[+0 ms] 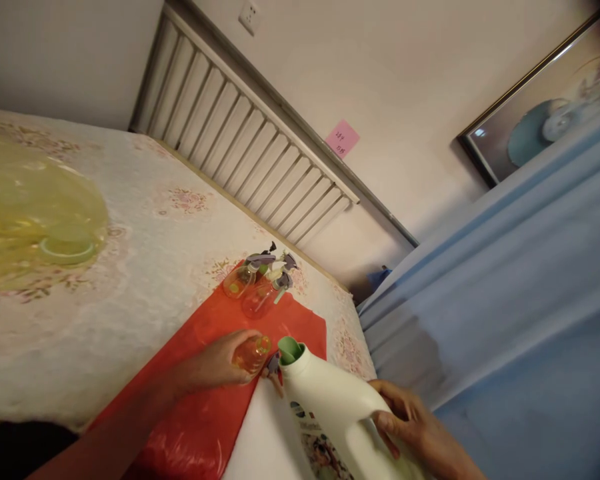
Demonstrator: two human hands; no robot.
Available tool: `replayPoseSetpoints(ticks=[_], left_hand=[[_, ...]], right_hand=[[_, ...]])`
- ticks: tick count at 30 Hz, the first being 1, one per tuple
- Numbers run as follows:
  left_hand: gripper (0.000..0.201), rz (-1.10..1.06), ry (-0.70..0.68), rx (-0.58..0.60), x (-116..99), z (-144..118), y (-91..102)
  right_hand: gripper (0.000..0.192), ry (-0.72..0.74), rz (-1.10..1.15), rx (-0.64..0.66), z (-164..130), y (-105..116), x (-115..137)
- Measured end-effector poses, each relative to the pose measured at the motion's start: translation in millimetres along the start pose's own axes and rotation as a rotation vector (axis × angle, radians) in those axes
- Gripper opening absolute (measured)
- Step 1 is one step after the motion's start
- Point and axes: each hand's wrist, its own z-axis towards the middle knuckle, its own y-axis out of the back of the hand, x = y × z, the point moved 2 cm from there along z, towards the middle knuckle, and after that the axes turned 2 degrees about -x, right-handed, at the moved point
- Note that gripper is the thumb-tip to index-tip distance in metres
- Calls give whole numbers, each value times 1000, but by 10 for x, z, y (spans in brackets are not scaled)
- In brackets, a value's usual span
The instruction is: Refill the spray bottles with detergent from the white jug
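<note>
the left hand [219, 363] is curled round a small transparent plastic bottle [251, 353] over red plastic sheeting [195, 427], the right hand [413, 423] grips a large cream plastic jug [330, 383] alongside, and unsteady tilting could cause spillage.

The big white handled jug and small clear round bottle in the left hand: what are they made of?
The big white jug looks like satin plastic: soft sheen, smoothly moulded curves. The small clear round bottle seems glossy plastic, perhaps glass: see-through, with glints.
</note>
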Motion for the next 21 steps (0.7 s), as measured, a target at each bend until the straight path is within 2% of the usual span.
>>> replayPoseSetpoints(ticks=[3,10,13,17,21], left_hand=[[59,103,7,-61,-11,9,25],[58,51,-19,-79,212,71,56],[56,40,-9,-81,256,97,59],[50,41,5,-100,215,77,82],[60,45,62,-91,299,93,100]], right_hand=[[50,30,13,18,106,45,68],[52,48,42,37,353,118,189],[53,51,44,36,446,161,166],[53,45,37,43,560,205,93],[53,57,7,67,628,202,80]])
